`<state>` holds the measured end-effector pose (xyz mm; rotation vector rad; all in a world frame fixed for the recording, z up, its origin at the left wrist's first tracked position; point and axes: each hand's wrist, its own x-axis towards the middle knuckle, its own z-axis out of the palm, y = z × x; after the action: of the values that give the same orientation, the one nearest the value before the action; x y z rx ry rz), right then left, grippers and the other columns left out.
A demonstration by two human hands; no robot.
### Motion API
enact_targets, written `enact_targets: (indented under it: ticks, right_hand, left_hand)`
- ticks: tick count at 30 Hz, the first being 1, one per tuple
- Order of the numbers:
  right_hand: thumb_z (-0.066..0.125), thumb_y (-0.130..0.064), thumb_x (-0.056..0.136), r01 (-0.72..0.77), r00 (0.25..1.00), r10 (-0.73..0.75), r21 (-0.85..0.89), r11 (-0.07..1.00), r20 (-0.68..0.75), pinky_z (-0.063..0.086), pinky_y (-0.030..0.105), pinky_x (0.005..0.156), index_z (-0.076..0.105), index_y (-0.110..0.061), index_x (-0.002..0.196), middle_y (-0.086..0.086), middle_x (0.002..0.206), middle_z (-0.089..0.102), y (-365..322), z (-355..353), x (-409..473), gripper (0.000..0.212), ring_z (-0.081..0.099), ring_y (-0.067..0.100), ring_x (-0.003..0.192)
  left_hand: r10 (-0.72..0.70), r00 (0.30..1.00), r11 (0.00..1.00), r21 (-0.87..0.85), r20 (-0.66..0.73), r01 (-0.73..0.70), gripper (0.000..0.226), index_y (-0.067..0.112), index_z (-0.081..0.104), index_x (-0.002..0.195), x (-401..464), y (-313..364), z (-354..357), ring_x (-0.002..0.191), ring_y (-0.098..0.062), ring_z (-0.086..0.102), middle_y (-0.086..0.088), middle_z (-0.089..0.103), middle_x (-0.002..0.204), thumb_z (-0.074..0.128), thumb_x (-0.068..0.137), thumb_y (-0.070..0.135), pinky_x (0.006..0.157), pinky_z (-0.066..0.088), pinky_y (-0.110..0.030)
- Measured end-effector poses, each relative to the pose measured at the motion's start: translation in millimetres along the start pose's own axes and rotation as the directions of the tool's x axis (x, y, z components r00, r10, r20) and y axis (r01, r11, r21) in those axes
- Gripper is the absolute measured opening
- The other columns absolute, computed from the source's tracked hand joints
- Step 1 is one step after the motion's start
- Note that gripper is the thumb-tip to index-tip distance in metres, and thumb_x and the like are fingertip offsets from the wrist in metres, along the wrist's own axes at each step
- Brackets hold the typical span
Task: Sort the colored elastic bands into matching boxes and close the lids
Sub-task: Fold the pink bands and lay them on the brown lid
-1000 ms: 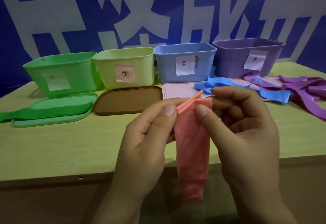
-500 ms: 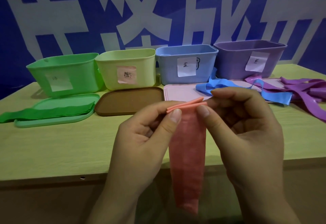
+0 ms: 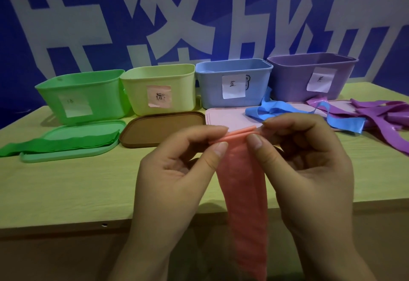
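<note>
**Currently: pink band being held folded, ahead of boxing**

Presently the pink band (image 3: 242, 196) is being pinched at its folded top edge between thumb and forefinger of the left hand (image 3: 177, 170) and of the right hand (image 3: 305, 165), both closed on it. It is being held in the air above the near edge of the table (image 3: 66, 187), with the rest hanging straight down below the fingers.

Handling, as judged: the band is being carried as a light, limp, stretchy strip; no stiffness is being shown, since it is draping under its own weight. A pinch at the stacked fold is being judged the sound hold, as loose layers are likely to slip apart or spring open if taken lower down.

Appearance: a flat salmon-pink strip, matte, faintly textured, doubled so that thin layered edges are being shown at the top.

Destination, as judged: the pale yellow-green box (image 3: 158, 88), which is being marked by a pink label, standing open behind the brown lid (image 3: 161, 128).
</note>
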<state>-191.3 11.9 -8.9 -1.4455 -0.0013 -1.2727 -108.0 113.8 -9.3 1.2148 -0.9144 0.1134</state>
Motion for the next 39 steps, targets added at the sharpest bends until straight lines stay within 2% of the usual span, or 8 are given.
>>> enact_targets:
  ticks: [6,12,19,23,25,28,33,39]
  right_hand:
    - [0.070,-0.001,0.070,0.005,1.000,-0.005,-0.017,1.000,-0.001,0.049,0.013,0.067,0.061,-0.025,0.078,-0.006,0.078,0.067,-0.1,-0.9,0.3,0.027,0.063,0.003,0.073]
    - [0.071,-0.002,0.070,0.002,1.000,-0.002,-0.030,1.000,-0.001,0.049,0.014,0.066,0.061,-0.023,0.078,-0.005,0.077,0.067,0.2,0.2,0.7,0.025,0.063,0.003,0.071]
    - [0.070,-0.005,0.073,0.003,1.000,-0.003,-0.066,0.998,0.001,0.049,0.014,0.066,0.061,-0.025,0.079,-0.006,0.079,0.067,2.3,-1.2,0.0,0.022,0.063,0.004,0.072]
    - [0.070,-0.018,0.078,0.036,0.996,-0.021,-0.164,0.986,0.087,0.049,0.016,0.074,0.061,-0.027,0.094,0.000,0.094,0.064,3.2,-5.5,3.0,0.020,0.063,0.012,0.086]
    - [0.069,-0.017,0.079,0.012,0.988,0.007,-0.123,0.992,0.153,0.048,0.014,0.074,0.061,-0.027,0.099,-0.006,0.095,0.065,0.5,-7.2,4.4,0.024,0.063,0.007,0.088]
    - [0.066,-0.005,0.076,-0.012,0.981,0.012,-0.003,1.000,0.192,0.048,0.010,0.068,0.063,-0.025,0.094,-0.011,0.086,0.066,-7.0,-9.0,4.0,0.027,0.062,-0.001,0.079]
    - [0.067,-0.005,0.073,-0.040,0.977,0.019,0.097,0.995,0.211,0.050,0.013,0.063,0.067,-0.025,0.085,-0.010,0.080,0.068,-16.4,-10.5,2.9,0.024,0.063,0.001,0.074]
    - [0.066,-0.006,0.072,-0.051,0.962,0.039,0.036,0.998,0.271,0.052,0.013,0.064,0.068,-0.022,0.077,-0.011,0.078,0.069,-27.0,-15.0,6.3,0.017,0.066,0.001,0.075]
  left_hand:
    - [-0.011,1.000,1.000,-0.023,-0.008,0.011,0.024,0.019,0.073,0.090,0.3,2.0,1.0,0.079,-0.004,0.068,0.011,0.074,0.081,0.068,0.073,0.003,0.070,0.051,-0.014]
    - [-0.007,1.000,1.000,-0.016,0.009,0.007,0.024,0.020,0.073,0.087,0.2,4.0,0.2,0.081,-0.003,0.068,0.010,0.074,0.083,0.066,0.075,0.002,0.071,0.051,-0.014]
    - [0.006,1.000,0.999,-0.035,-0.008,-0.006,0.039,0.028,0.066,0.098,1.2,11.7,2.6,0.076,0.000,0.068,0.013,0.073,0.077,0.067,0.071,-0.001,0.071,0.051,-0.012]
    - [0.018,1.000,1.000,-0.025,0.001,-0.018,0.041,0.027,0.065,0.100,1.6,16.5,1.3,0.073,0.000,0.068,0.012,0.073,0.073,0.067,0.069,-0.001,0.070,0.052,-0.012]
    - [0.010,1.000,1.000,-0.026,0.016,-0.010,0.043,0.028,0.066,0.101,2.2,18.9,-0.7,0.073,-0.001,0.068,0.010,0.073,0.072,0.068,0.069,0.000,0.070,0.052,-0.013]
    - [-0.003,0.999,1.000,0.000,0.041,0.003,0.042,0.030,0.071,0.100,2.8,23.1,-4.2,0.076,-0.003,0.069,0.009,0.073,0.076,0.069,0.069,0.002,0.070,0.052,-0.013]
    - [0.001,0.996,1.000,0.024,0.089,-0.003,0.035,0.024,0.071,0.095,3.2,32.5,-7.3,0.081,-0.001,0.068,0.013,0.074,0.083,0.070,0.067,0.003,0.071,0.052,-0.012]
    - [0.012,0.992,0.996,0.087,0.129,-0.023,0.029,0.029,0.073,0.090,0.7,46.2,-11.8,0.082,-0.001,0.069,0.015,0.074,0.082,0.074,0.062,0.022,0.070,0.053,-0.014]
